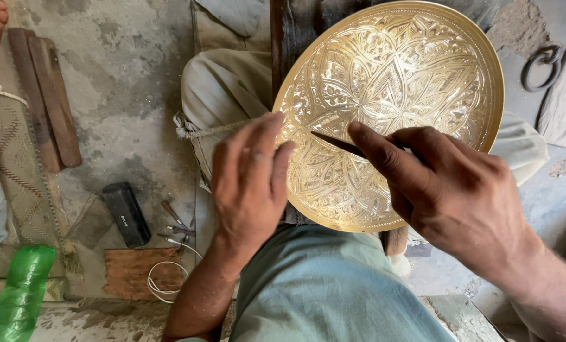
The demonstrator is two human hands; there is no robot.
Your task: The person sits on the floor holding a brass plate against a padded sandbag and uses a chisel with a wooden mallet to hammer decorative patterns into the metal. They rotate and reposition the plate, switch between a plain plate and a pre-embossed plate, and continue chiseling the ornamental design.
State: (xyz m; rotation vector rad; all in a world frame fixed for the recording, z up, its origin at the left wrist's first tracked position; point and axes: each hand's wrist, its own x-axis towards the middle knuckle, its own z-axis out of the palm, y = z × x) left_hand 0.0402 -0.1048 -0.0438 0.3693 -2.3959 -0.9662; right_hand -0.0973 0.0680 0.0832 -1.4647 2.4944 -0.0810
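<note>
— Brass plate (pixel 390 82), round and engraved all over, lies on your lap, in the middle of the scene. Is your grasp good?

— Your right hand (pixel 460 196) pinches a thin dark graver (pixel 337 143), its point on the plate. Your left hand (pixel 251 183) lies open, fingers steadying the left rim. Keep the tool low, I think, and press evenly.

— And containers?

— Only a green plastic bottle (pixel 20 294) at near left; what is inside, I cannot tell.

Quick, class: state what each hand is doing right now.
Left hand: open, fingers resting on the engraved brass plate.
Right hand: closed on a thin dark engraving tool.
</note>
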